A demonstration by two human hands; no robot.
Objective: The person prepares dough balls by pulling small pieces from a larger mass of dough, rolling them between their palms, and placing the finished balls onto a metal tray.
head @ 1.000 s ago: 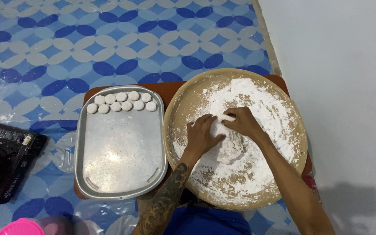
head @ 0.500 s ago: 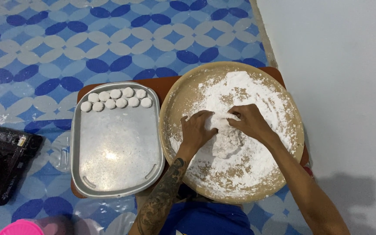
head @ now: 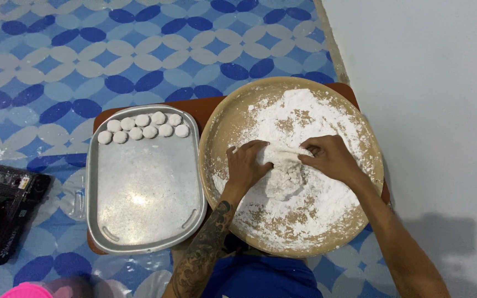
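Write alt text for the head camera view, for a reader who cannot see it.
Two bare hands, left hand and right hand, grip a lump of dough in a round floured tray. Beside it, a metal tray holds ten small dough discs, on a blue patterned floor.

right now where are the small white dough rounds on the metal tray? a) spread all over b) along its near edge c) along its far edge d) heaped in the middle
c: the dough rounds sit in two rows at the far edge of the metal tray, the rest bare.
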